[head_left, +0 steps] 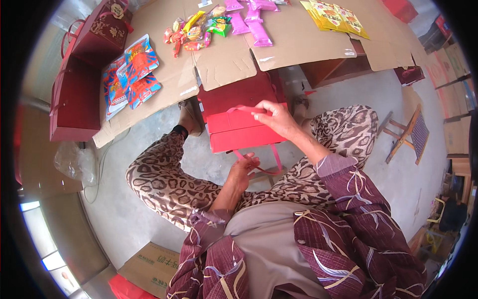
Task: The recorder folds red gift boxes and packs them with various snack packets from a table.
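A red gift box [239, 139] stands between my knees, partly under the table's near edge. My right hand [276, 119] is closed, pinching the red ribbon handle [244, 108] on the far side of the box top. Nearer to me, a pink-red ribbon handle [277, 158] hangs in a loop from the box's near side. My left hand [242, 169] has its fingers curled round the left part of that loop. What lies inside the box cannot be seen.
Cardboard [219, 70] covers the table, bearing blue-red snack bags [142, 60], mixed wrapped sweets [194, 32], pink packets [259, 32] and yellow packets [333, 17]. Dark red gift boxes [74, 99] stand at its left. A small folding stool [411, 132] is on the floor at right.
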{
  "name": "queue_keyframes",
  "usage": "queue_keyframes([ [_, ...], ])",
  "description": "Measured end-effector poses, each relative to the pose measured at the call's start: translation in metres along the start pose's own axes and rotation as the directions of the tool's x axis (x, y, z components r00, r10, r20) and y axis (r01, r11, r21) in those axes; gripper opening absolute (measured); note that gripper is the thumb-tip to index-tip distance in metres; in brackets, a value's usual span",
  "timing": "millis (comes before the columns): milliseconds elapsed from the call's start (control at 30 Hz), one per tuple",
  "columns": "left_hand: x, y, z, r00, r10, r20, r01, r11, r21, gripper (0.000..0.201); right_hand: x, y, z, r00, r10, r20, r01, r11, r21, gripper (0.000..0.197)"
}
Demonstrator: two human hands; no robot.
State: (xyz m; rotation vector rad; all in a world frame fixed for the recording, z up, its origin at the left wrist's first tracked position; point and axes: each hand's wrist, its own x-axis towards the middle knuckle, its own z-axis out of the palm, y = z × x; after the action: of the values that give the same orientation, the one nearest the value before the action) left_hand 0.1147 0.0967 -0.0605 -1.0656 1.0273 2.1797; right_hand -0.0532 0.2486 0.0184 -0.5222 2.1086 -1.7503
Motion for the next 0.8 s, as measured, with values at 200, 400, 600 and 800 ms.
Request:
queue_keyframes([
  [200, -0.035, 0.022, 0.033, 0.945, 0.238, 0.223, -0.204, 0.965, -0.166, 0.037, -0.025, -0.014, -0.001, 0.914, -0.339, 0.221, 0.4, 0.84, -0.366, 0.014],
  [400, -0.041, 0.053, 0.074, 0.882, 0.362, 0.301, -0.316, 0.929, -0.193, 0.045, -0.045, -0.021, 0.002, 0.847, -0.46, 0.266, 0.531, 0.747, -0.4, 0.013],
  [600, -0.077, 0.061, 0.082, 0.857, 0.479, 0.191, -0.457, 0.877, -0.149, 0.029, -0.045, -0.042, -0.007, 0.863, -0.496, -0.095, 0.447, 0.837, -0.314, 0.012],
  [800, -0.187, 0.112, 0.092, 0.697, 0.678, 0.235, -0.716, 0.679, 0.162, 0.011, -0.035, -0.029, -0.029, 0.935, -0.223, -0.277, 0.218, 0.975, -0.049, 0.014],
])
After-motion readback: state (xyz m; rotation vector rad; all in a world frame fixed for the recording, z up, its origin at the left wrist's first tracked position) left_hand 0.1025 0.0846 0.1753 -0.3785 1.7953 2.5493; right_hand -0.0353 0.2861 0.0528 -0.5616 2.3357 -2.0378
